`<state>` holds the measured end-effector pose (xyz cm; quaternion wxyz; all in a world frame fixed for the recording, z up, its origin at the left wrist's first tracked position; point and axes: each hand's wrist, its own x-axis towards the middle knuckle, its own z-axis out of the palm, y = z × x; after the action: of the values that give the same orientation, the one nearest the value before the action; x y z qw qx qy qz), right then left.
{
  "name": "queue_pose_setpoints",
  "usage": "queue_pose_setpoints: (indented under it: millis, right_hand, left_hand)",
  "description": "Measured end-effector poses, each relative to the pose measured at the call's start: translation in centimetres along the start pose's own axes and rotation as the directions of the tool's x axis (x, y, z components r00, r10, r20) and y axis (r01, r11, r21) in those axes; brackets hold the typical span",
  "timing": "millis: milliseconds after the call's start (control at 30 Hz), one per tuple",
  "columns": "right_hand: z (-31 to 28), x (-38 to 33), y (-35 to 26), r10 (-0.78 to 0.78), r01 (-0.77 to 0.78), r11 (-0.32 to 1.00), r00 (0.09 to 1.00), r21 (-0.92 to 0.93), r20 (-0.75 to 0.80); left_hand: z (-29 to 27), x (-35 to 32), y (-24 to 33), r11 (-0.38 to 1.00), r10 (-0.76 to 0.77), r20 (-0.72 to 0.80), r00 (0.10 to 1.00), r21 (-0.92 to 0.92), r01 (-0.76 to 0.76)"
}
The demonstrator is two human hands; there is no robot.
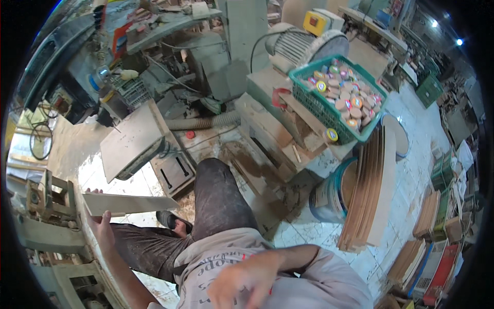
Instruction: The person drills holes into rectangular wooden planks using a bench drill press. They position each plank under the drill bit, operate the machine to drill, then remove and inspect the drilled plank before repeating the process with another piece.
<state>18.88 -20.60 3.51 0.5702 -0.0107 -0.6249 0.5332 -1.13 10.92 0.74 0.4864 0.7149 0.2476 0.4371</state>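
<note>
My left hand [102,222] is stretched out to the lower left and grips a flat pale wooden board [128,203] by its left end; the board lies level and points right, over my dark trouser leg [218,195]. My right hand [242,283] hangs blurred in front of my chest at the bottom middle, fingers loosely curled, and I see nothing in it. A foot in a dark sandal [172,221] rests on the dusty tiled floor under the board.
A green basket [316,100] of round coloured discs sits on a wooden block at the upper right. Thin boards [368,190] lean in a stack by a blue-rimmed bucket [329,195]. A drill press table [131,139] stands at the left, an electric motor [293,46] behind.
</note>
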Motion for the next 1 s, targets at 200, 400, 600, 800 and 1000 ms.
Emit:
queue_pose_setpoints:
  millis: [200, 400, 600, 800, 1000]
  right_hand:
    - [-3.0, -6.4, 5.5, 0.219, -0.305, 0.951, 0.774, -0.047, -0.595]
    - [-4.4, -23.7, 12.7, -0.164, -0.429, 0.903, -0.267, -0.035, -0.950]
    - [10.7, -43.8, 27.9, 0.190, -0.773, 0.028, -0.619, 0.634, -0.762]
    - [4.0, -43.6, 21.7, 0.036, -0.621, 0.584, -0.625, 0.524, -0.780]
    - [-4.4, -19.3, 5.9, 0.044, -0.331, 0.943, 0.133, -0.003, -0.990]
  left_hand:
    - [-1.2, 1.1, 0.0, 0.999, -0.031, -0.022, 0.999, 0.016, 0.031]
    - [-6.4, -0.2, -1.3, 0.958, -0.211, -0.183, 0.960, 0.155, 0.240]
    - [-1.4, -1.0, 1.8, 0.958, -0.043, 0.006, 0.999, 0.285, 0.040]
    - [-0.8, -1.4, 0.4, 0.964, -0.044, 0.066, 0.997, 0.266, 0.024]
    - [3.2, -3.0, 1.8, 0.990, -0.026, -0.004, 1.000, 0.135, 0.026]
